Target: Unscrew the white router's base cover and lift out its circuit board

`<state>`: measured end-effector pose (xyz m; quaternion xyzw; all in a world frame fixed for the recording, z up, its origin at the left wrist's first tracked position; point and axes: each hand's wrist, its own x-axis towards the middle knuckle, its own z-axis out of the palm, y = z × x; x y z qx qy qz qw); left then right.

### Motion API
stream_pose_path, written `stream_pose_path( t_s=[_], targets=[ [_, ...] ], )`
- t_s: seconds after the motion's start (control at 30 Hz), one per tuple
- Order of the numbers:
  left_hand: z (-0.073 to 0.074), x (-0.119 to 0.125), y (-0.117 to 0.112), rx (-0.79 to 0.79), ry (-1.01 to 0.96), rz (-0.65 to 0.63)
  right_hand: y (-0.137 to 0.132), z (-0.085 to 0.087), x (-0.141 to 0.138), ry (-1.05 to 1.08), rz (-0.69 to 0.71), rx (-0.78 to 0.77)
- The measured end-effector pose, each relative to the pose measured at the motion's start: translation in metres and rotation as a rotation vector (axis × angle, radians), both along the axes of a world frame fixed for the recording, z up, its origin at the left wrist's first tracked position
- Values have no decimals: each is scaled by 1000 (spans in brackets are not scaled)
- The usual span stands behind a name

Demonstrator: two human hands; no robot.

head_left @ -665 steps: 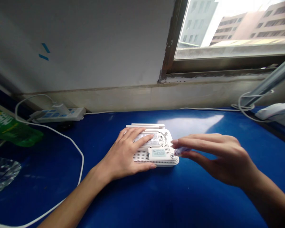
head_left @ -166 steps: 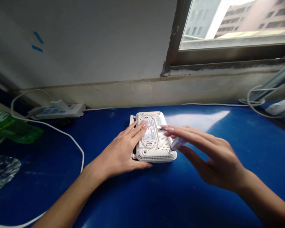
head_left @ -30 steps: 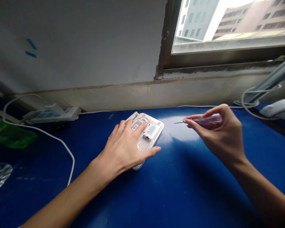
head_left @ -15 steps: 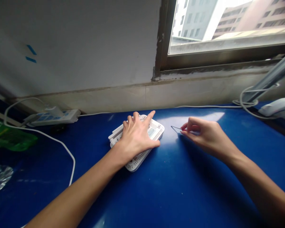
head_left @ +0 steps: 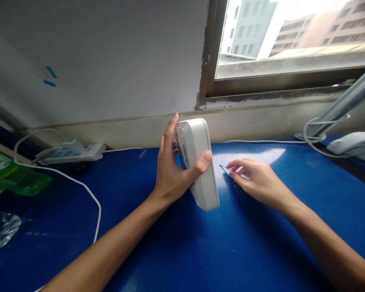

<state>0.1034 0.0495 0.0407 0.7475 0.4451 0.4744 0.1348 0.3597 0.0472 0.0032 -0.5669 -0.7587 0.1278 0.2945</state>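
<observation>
left hand [head_left: 173, 175]: grips router [head_left: 205, 164], tilted on edge, near clock centre | right hand [head_left: 258, 178]: pinches screwdriver [head_left: 243, 176] at router's 3 o'clock | power strip [head_left: 93, 152]: 9 o'clock, well apart

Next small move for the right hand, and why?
Probably lay the screwdriver down on the blue table and let go. The right hand holds it low, tip near the surface, while the left hand alone grips the white device, tilted up steeply; a freed right hand could help steady it.
</observation>
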Motion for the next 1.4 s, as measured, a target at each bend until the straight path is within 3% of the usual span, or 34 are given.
stream_pose_path(
  t_s=[0.17,0.43,0.57,0.73,0.83,1.03,1.23,1.4],
  targets=[
    [-17,-20,-14,15,-57,7,-2,-2,-2,24,-8,-23],
    [-15,-52,-35,32,-86,-139,-8,-7,-13,17,6,-31],
    [-13,-65,-42,22,-59,-138,-9,-7,-16,-15,6,-31],
    [-8,-83,-38,68,-25,-106,-8,-6,-16,-29,21,-21],
    [-14,-92,-29,25,-17,-129,-8,-7,-16,-18,22,-17],
    [-38,-95,-17,-78,-51,-258,-7,-10,-18,65,-74,-67],
    [-32,-90,-25,-117,119,-194,-7,-12,-20,75,-154,-91],
    [-36,-91,-23,-232,229,-122,-5,-14,-16,-5,-71,-45]
  ],
)
